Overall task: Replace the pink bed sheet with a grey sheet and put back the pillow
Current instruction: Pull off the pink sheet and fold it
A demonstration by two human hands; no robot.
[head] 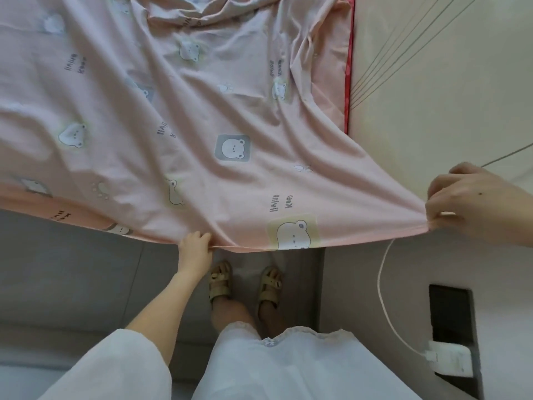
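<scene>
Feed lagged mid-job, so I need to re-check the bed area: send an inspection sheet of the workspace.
Surface: bed covered, only its red edge showing at right.
Job's things: pink sheet rumpled, near edge pulled taut between both hands; grey sheet and pillow not seen.
Clutter: nothing seen.
Hands: left hand grips the sheet's near hem; right hand pinches its corner with the fingers.
Cables: white cable hangs down to a charger plugged in at lower right.
Surroundings: grey tiled floor; beige wall.

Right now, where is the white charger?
In the head view, the white charger sits bottom right, by a dark panel, right of the sandals; its cable curves up toward the right hand.
</scene>
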